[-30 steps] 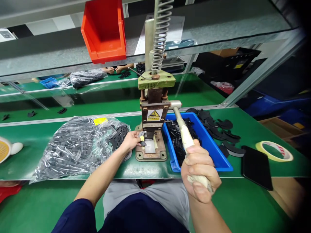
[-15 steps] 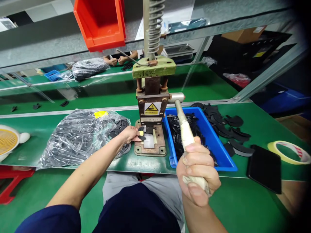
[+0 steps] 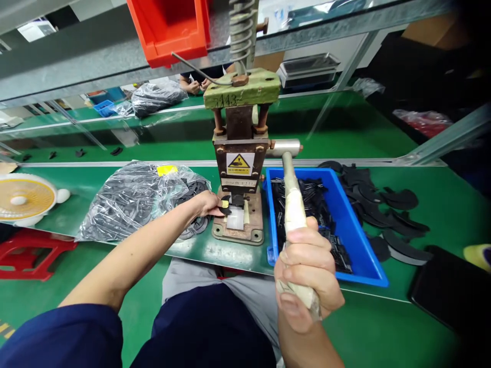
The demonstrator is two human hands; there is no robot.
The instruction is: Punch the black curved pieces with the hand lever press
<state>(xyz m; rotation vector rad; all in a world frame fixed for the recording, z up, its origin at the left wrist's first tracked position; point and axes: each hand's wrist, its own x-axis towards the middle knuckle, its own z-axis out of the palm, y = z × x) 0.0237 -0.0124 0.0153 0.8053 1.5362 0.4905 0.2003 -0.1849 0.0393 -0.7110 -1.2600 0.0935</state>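
Observation:
My right hand [image 3: 309,271] is wrapped round the taped lever handle [image 3: 293,199] of a hand press [image 3: 240,153]. At the press's base, my left hand [image 3: 209,203] pinches a thin black curved piece [image 3: 225,210] by its left end. A small yellow patch shows by the fingertips. The piece's other end reaches under the press head, where the contact is too small to make out. A whitish plate [image 3: 235,219] lies on the base just in front. To the right of the press stands a blue bin [image 3: 366,255] with many small black parts [image 3: 318,204] in it.
A clear plastic bag [image 3: 118,204] of black curved pieces lies to the left, a fan [image 3: 28,197] beyond it. Loose black pieces [image 3: 368,194] and a black flat object [image 3: 448,286] lie right. A red bin [image 3: 172,30] hangs overhead. Another person's hands [image 3: 199,86] show behind.
The view has shifted and turned a little. Both hands keep their grips, the right on the lever and the left on the black piece at the press base.

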